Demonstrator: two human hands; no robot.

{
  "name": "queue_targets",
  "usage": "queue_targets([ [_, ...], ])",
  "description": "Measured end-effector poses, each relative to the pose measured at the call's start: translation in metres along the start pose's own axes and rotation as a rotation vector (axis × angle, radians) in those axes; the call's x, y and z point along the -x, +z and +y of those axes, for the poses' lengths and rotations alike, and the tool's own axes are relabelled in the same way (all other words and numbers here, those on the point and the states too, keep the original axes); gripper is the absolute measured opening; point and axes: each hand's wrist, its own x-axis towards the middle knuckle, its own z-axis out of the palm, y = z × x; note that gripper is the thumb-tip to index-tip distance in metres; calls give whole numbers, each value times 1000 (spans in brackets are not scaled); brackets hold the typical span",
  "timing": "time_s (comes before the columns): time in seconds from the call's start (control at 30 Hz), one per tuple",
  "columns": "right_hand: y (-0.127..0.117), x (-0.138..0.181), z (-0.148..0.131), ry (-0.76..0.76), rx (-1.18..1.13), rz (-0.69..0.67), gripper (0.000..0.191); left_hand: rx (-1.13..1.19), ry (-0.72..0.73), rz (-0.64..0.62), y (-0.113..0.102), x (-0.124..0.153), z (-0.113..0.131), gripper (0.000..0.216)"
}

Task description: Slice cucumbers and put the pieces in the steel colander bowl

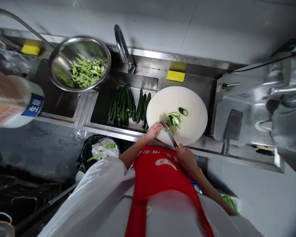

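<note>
Knife [168,130] handle is wrapped up tight in the right hand [186,158], just past the red apron [160,177], with the blade angling up and left onto the board. Left hand [154,130] sits at the near-left edge of the round white cutting board [193,108], fingers curled, tips right up against the blade. Honestly can't tell if it's pinning a piece under there or just resting.

Right beside the blade, on its far side, is a little heap of cucumber slices [174,120], and a stubby cucumber end [183,111] lies just beyond them. The board rests on the steel worktop [212,149], overlapping the right rim of the sink [101,108].

Down to the left, by the person's elbow, there's a black bin bag [85,154] with scraps in it.

In the sink, a bunch of whole cucumbers [127,105] lie side by side, just left of the board. Further back and left, a metal bowl [61,62] holds a pile of cut cucumber strips [85,72]. The faucet [123,46] curves over the sink's back edge, a yellow sponge [175,76] sits on the ledge behind the board, and another sponge [31,50] is far left. A big steel machine [249,98] fills the right side.
</note>
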Motion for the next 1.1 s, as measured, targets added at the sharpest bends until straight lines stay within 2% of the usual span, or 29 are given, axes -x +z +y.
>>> queue_targets([
  [0.43,7,-11,10,-25,-35,-9,31,-33,13,1,1,0,0,29],
  [0.53,2,-16,12,-45,-81,3,29,-22,19,0,1,3,5,29],
  [0.6,-5,-12,21,-64,-108,43,28,-11,18,17,-6,0,11,28],
  [0.67,-10,-2,33,-63,-121,73,30,-18,-35,117,-22,-16,17,26],
  [0.7,-11,4,38,-63,-120,75,30,-33,-84,212,-32,-30,19,25],
  [0.77,-10,13,44,-79,-109,51,30,-78,-174,419,-49,-73,20,24],
  [0.8,-8,15,44,-95,-101,31,29,-88,-190,477,-51,-98,19,25],
  [0.83,-5,15,41,-107,-94,12,28,-84,-170,438,-49,-124,19,24],
  [0.87,-3,14,38,-117,-90,-1,27,-72,-120,332,-42,-149,18,23],
  [0.97,2,7,23,-117,-103,-27,27,-78,44,-175,3,-205,17,16],
  [1.03,4,2,16,-89,-140,-24,27,-125,80,-474,33,-224,14,13],
  [1.07,5,0,14,-66,-161,-22,27,-145,81,-562,42,-229,11,11],
  [1.1,5,-1,14,-40,-182,-14,27,-152,75,-564,45,-231,7,8],
])
